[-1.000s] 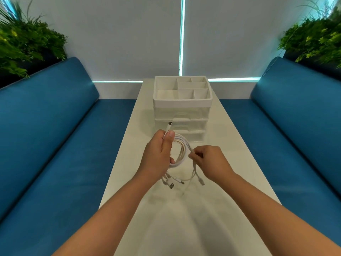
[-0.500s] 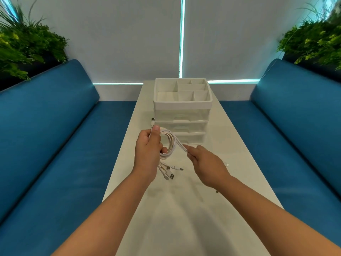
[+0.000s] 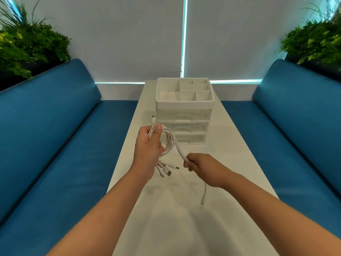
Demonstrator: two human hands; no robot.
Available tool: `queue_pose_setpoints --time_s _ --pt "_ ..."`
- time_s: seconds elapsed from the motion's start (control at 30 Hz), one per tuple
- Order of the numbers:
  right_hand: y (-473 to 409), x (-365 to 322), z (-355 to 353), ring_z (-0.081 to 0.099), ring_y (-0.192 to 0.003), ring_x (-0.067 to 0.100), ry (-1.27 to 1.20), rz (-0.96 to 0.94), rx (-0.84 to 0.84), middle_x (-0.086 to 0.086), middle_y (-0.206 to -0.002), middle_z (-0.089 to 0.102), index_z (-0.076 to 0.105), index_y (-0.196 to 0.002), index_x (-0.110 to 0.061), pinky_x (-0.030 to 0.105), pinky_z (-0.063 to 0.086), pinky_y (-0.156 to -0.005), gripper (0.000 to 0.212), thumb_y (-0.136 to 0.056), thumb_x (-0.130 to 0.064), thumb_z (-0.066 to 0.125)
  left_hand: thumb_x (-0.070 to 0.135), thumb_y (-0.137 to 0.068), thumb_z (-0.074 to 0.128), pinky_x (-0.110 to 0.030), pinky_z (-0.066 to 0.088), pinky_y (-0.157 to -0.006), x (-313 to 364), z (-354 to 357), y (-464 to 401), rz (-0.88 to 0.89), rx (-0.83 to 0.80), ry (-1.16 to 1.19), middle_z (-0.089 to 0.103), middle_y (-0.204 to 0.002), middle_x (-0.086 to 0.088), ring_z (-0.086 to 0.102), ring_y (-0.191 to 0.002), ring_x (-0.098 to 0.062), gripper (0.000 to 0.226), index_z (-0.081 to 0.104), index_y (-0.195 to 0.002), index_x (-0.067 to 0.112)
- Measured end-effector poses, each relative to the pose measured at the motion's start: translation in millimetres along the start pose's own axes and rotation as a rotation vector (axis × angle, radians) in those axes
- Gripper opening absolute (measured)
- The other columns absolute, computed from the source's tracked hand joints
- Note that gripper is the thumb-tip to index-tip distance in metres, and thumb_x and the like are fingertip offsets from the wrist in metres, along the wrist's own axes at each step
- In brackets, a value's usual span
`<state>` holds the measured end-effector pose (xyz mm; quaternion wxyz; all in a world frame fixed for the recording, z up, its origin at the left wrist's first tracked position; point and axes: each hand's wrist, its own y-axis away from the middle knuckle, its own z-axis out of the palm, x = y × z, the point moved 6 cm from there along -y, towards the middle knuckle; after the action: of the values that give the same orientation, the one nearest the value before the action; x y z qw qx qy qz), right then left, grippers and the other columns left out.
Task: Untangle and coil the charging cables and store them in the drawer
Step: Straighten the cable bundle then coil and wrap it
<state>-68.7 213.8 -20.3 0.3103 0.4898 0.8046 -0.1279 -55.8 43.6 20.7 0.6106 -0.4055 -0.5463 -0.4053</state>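
Observation:
My left hand grips a coil of white charging cables above the white table; one plug sticks up past the thumb and several plugs dangle below the palm. A cable strand runs from the coil down to my right hand, which pinches it; its loose end hangs under the wrist. Just behind the hands stands the drawer unit, white and translucent, its three drawers closed and a divided tray on top.
Blue cushioned benches run along both sides of the narrow table. Green plants stand in the back corners. Window blinds fill the far wall.
My right hand has pulled the strand down and toward me, away from the coil. The left hand with the coil shifted slightly left and up. The loose end now hangs below my right wrist.

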Motion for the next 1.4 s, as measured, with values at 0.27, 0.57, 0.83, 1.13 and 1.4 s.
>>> queue_pose_setpoints --time_s 0.27,0.57,0.83,1.13,1.4 --pt "-3.9 8.6 -18.5 0.051 -0.053 0.015 0.078 0.186 -0.073 0.003 -0.065 0.059 0.063 -0.071 -0.014 0.024 0.042 -0.054 0.029 -0.094 -0.031 0.059 0.039 -0.099 0.049 -0.020 0.041 -0.054 -1.3 12.5 5.9 0.010 -0.062 0.022 0.042 -0.057 0.012 0.039 -0.053 -0.004 0.027 0.055 -0.111 0.016" --pt "-3.1 11.9 -12.7 0.054 -0.064 0.021 0.170 0.236 0.109 0.005 -0.074 0.059 0.053 -0.072 -0.014 0.030 0.038 -0.057 0.035 -0.098 -0.036 0.048 0.040 -0.100 0.046 -0.027 0.040 -0.064 -12.1 11.8 9.4 -0.070 0.023 0.150 0.043 -0.056 0.013 0.041 -0.051 -0.003 0.029 0.054 -0.113 0.015" --pt "-3.7 14.1 -21.2 0.053 -0.065 0.013 -0.038 0.251 0.152 0.007 -0.086 0.067 0.064 -0.084 -0.012 0.026 0.039 -0.059 0.029 -0.095 -0.037 0.054 0.039 -0.101 0.044 -0.026 0.042 -0.066 -17.5 4.8 8.3 -0.037 0.043 0.099 0.045 -0.062 0.011 0.045 -0.050 0.001 0.029 0.051 -0.113 0.014" --pt "-0.8 -11.0 0.4 0.046 -0.076 0.024 0.563 0.132 -0.060 0.010 -0.099 0.061 0.053 -0.113 -0.015 0.032 0.034 -0.065 0.021 -0.103 -0.020 0.036 0.041 -0.101 0.043 -0.014 0.043 -0.053 -18.6 6.5 8.9 0.028 0.041 -0.010 0.046 -0.071 0.001 0.045 -0.058 -0.006 0.025 0.048 -0.111 0.018" --pt "3.4 -14.0 14.0 0.056 -0.099 0.028 0.655 0.057 -0.026 0.008 -0.117 0.055 0.039 -0.135 -0.016 0.032 0.036 -0.072 0.039 -0.096 -0.010 0.042 0.039 -0.102 0.043 -0.029 0.041 -0.068 -20.3 -1.1 7.0 -0.108 0.095 0.152 0.045 -0.077 0.003 0.042 -0.062 -0.010 0.023 0.051 -0.108 0.018"
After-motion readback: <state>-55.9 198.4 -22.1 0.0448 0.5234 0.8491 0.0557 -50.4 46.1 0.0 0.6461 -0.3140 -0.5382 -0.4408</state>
